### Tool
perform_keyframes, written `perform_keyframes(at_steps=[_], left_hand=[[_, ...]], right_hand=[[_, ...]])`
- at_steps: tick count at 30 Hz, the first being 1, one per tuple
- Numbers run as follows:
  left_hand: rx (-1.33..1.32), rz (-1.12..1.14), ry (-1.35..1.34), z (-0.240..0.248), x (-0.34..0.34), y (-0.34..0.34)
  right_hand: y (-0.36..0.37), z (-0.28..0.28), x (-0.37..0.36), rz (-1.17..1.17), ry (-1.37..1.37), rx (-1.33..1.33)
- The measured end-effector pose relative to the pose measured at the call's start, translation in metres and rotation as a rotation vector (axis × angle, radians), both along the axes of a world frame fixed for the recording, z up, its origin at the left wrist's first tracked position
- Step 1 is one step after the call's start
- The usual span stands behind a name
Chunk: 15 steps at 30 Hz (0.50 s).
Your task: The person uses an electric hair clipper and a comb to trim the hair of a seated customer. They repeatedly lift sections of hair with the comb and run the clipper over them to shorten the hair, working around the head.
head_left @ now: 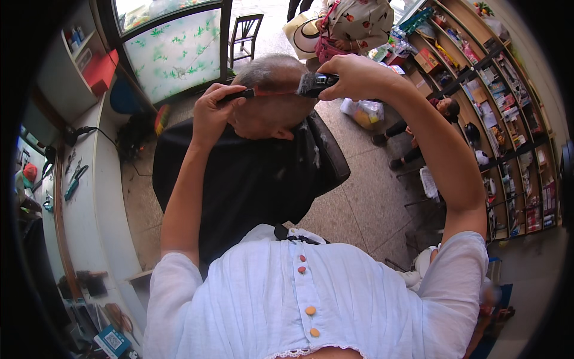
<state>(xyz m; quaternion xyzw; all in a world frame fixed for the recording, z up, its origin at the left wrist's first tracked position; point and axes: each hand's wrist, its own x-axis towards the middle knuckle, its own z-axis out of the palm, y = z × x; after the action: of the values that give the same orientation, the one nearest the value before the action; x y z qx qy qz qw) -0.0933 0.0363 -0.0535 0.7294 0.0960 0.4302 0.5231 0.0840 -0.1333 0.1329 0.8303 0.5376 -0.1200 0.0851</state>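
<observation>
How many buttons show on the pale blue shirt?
4, in line from the lace edge: one orange button, another orange button, one red button, another red button. Some may be hidden.

Black plastic forms the comb [246,94] and the glossy clippers [317,85], against a smooth cloth cape [233,179], a thin, crinkled cloth blouse [257,293], a smooth matt worktop [86,209], a speckled, stone-like floor [356,179], wooden shelves [457,21] and a shiny clear-plastic bag [363,113].

Head-worn fisheye cam, L of pair, facing down/fwd, shirt [251,299] close, L hand [209,113] & R hand [351,78] farther
</observation>
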Motion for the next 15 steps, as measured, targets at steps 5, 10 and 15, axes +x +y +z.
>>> perform_keyframes(at_steps=[5,10,15], left_hand=[[0.119,0.087,0.038,0.001,0.001,0.001],[0.123,0.097,0.037,0.002,0.003,-0.001],[0.105,0.059,0.054,0.003,0.002,-0.003]], right_hand=[[0.011,0.005,-0.016,0.035,-0.087,-0.029],[0.035,-0.003,-0.031,0.176,-0.188,-0.021],[0.049,-0.005,-0.049,0.264,-0.203,0.014]])
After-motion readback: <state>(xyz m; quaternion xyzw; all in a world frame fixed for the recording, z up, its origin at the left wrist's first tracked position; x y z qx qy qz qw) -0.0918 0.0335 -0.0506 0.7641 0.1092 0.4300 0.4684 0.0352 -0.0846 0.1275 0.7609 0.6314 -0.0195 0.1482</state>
